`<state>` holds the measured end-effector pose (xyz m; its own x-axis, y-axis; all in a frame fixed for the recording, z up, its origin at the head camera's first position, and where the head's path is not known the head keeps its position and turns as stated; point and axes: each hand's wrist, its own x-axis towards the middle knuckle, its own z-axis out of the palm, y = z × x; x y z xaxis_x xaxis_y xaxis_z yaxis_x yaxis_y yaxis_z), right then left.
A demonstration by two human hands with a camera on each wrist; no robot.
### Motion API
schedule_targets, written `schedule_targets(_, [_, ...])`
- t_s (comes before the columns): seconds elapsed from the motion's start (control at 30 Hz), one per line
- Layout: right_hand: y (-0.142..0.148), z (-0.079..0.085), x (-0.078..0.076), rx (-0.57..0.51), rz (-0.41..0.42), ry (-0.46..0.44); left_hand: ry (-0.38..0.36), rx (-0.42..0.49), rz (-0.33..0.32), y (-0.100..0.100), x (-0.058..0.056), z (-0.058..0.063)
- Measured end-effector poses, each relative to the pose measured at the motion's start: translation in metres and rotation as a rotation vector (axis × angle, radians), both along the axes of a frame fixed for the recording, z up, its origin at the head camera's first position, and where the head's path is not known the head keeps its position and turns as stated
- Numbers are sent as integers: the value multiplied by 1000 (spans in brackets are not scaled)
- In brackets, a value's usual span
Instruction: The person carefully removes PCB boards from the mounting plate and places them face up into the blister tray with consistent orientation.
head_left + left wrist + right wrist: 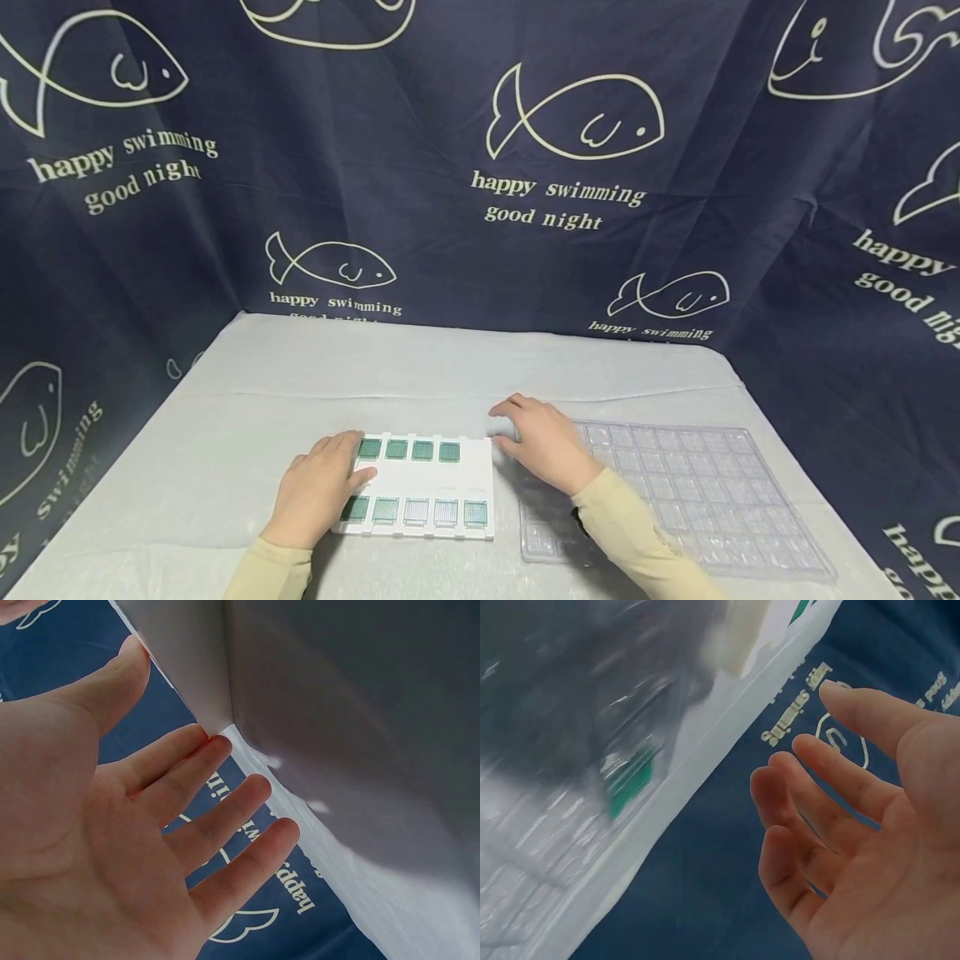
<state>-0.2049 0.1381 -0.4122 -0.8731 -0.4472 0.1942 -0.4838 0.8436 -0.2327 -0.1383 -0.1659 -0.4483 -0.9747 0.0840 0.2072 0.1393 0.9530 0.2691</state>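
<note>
A white tray [420, 479] holds two rows of square green chips [422, 451], which look like small circuit boards. My left hand [315, 483] rests at its left end, thumb over the top. In the left wrist view, fairly straight fingers [247, 799] touch the tray's edge. My right hand [546, 437] hovers between the white tray and a clear compartment tray [697, 492], over the latter's far left corner. Nothing shows between its loosely bent fingers [810, 787]. Through the clear plastic in the right wrist view, a green piece [632, 782] is visible; my hand hides that corner from the head view.
Both trays lie on a table with a pale cloth [360, 367]. A gap of cloth separates them. Dark blue curtains [450, 167] with fish drawings and lettering enclose the table at the back and sides.
</note>
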Motion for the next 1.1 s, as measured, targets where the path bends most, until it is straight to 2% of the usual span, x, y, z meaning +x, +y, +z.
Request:
schedule_targets(0.23, [-23, 1, 5, 48, 57, 53, -5, 10, 3, 0, 0, 1])
schedule_targets(0.37, [-34, 1, 6, 68, 96, 51, 9, 8, -3, 1, 0, 0])
schedule_targets(0.73, [-54, -9, 7, 166, 208, 115, 31, 1, -8, 1, -1, -1])
schedule_targets(1.1, [-66, -15, 3, 296, 181, 167, 14, 10, 7, 0, 0, 1])
